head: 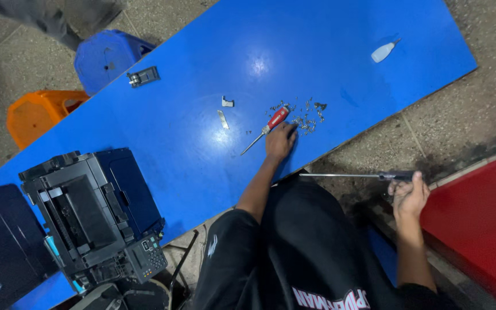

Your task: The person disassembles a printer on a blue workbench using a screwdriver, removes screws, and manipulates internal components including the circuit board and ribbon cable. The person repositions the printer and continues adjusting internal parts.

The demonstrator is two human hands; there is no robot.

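**Two screwdrivers out, loose screws near the table edge**

From the head camera, looking down over the person's lap: the left hand [281, 142] rests knuckles-up on the blue table [202, 86], fingers curled at the butt of a red-handled screwdriver [266, 128]. I cannot tell whether it actually grips the handle or only touches it. The tool lies flat, its tip pointing left and towards the near edge. Just to the right of that hand sits a scatter of small screws [305, 116], close to the table's near edge.

The right hand [409, 197] is off the table, over the floor, clenched around the dark handle of a long thin screwdriver [354, 175] whose shaft runs level to the left, towards the person's body.

Further left on the table lie two small pale metal pieces [224, 112]. A partly dismantled black printer [90, 215] sits at the near left, hanging a little over the edge, with a small black part [143, 76] lying at the far edge and a white squeeze bottle [384, 51] at the far right. A blue stool [105, 57] and an orange stool [38, 112] stand beyond the table.

As I see it, the screws are the worry: a sweep of the left wrist could brush them off onto the speckled floor, where they would be hard to find. The long shaft also points at the person's own side, so a careless swing could jab.
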